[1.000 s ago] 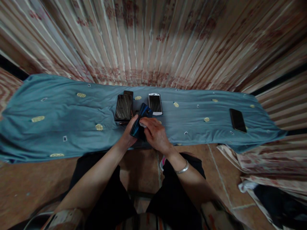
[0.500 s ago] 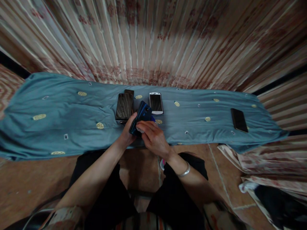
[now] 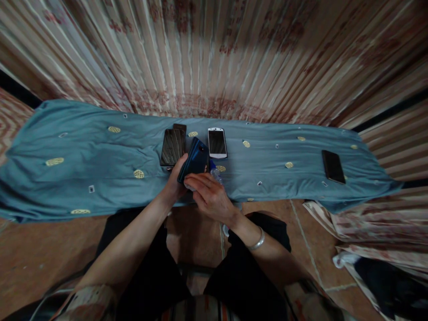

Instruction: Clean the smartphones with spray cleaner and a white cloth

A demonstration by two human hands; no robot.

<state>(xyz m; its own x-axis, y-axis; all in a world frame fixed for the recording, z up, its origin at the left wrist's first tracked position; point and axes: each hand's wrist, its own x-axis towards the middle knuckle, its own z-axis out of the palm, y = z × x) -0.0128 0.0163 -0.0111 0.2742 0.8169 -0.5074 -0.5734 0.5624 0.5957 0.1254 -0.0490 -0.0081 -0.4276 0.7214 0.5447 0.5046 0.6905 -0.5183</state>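
Note:
My left hand [image 3: 174, 183] grips a dark blue phone [image 3: 194, 159] by its lower end and holds it tilted, back side up, over the front edge of a table under a blue cloth [image 3: 83, 169]. My right hand [image 3: 209, 196] presses a small pale wad, seemingly a wipe, against the phone's lower part. A small bottle with a blue cap [image 3: 214, 171] shows just right of the phone, partly hidden by my right hand. A silver bangle is on my right wrist.
Dark phones [image 3: 172, 146] lie stacked on the cloth behind my hands, a white-framed phone [image 3: 217, 143] beside them. Another black phone [image 3: 332, 166] lies far right. A striped curtain [image 3: 214, 58] hangs behind the table. Bundled fabric [image 3: 374, 240] lies on the floor at right.
The blue phone has tipped slightly up and left in my left hand. My right hand has slid down toward the phone's lower end, uncovering the small bottle beside it.

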